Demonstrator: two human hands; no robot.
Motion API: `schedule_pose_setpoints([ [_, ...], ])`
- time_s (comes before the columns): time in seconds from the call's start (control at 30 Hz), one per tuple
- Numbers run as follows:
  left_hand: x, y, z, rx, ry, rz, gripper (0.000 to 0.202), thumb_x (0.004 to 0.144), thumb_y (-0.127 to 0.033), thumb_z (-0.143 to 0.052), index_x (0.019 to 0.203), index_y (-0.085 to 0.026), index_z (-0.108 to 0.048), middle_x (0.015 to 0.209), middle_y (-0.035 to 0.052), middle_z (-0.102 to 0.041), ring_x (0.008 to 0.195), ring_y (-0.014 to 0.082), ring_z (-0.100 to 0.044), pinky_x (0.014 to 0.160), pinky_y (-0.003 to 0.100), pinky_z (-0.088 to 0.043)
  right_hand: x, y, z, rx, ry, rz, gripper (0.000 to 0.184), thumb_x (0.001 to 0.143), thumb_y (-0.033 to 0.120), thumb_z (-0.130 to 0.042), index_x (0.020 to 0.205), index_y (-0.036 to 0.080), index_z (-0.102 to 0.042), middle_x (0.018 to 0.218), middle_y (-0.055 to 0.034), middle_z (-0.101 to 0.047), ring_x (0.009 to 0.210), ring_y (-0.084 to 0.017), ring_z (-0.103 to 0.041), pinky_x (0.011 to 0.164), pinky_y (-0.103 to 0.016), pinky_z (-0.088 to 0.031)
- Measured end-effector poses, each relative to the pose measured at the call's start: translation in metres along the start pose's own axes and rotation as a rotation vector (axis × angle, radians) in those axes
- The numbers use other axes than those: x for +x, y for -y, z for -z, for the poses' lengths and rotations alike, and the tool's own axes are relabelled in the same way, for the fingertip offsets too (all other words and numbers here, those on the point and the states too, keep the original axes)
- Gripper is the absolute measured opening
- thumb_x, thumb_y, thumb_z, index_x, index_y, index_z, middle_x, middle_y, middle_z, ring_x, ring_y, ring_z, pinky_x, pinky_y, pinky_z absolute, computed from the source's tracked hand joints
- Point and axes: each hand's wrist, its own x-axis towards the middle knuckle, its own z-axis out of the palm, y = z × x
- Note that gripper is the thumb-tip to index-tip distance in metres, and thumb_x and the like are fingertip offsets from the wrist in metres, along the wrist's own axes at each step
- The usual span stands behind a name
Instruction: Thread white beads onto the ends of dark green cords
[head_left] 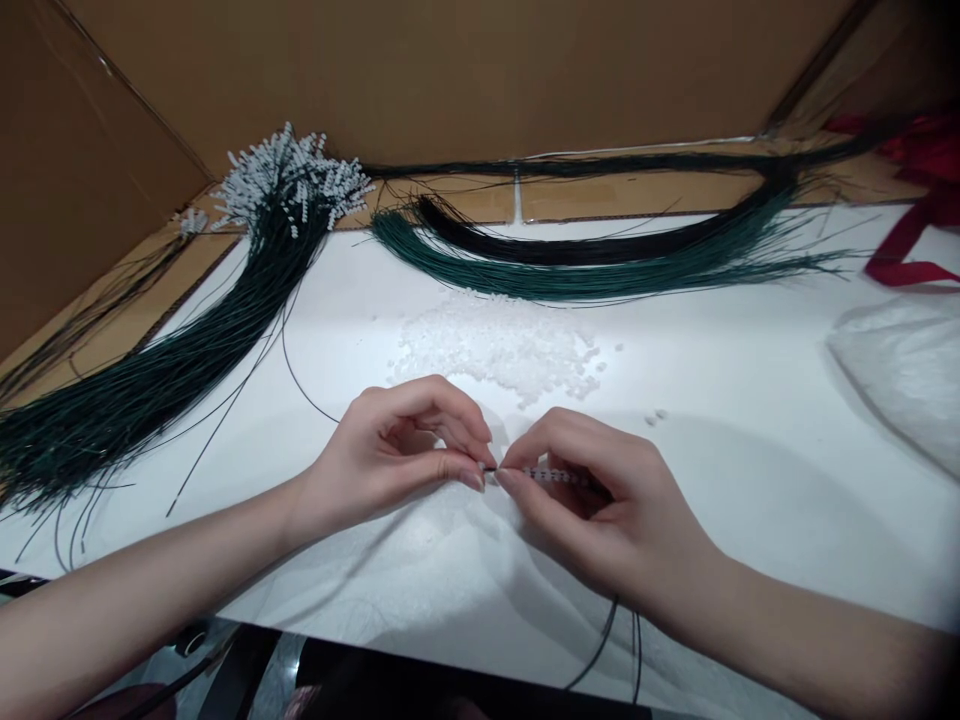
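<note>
Beaded strand (553,476) reads as a dotted light/dark line, white beads with dark wire showing between them; loose beads (499,345) are translucent white, nearly lost against the plain white work surface (757,480). Left wire bundle (172,375) is dark green going almost black, streaked lengthwise, with speckled white beaded tips (289,185), while the curved bundles behind the beads run as two bands, black wires (592,250) over deep teal-green wires (525,282). Cardboard wall (487,70) is flat brown, ribbon (911,240) solid deep red, plastic bag (911,370) cloudy whitish.
</note>
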Motion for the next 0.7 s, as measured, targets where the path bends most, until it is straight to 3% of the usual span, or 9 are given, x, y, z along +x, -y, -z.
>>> schedule_pose_setpoints([
  [0.7,-0.0005,0.0002,-0.0016,-0.041,0.018,0.009,0.024,0.076,-0.002,-0.074,0.094,-0.014,-0.065,0.082,0.0015,-0.073,0.074,0.0115,-0.073,0.070,0.017,-0.063,-0.0011,-0.0011,-0.0004,0.018,0.038,0.021,0.010,0.085,0.010,-0.061,0.078,0.016,-0.063,0.071,0.0019,-0.053,0.049,-0.004,-0.039,0.043,-0.021,-0.031],
])
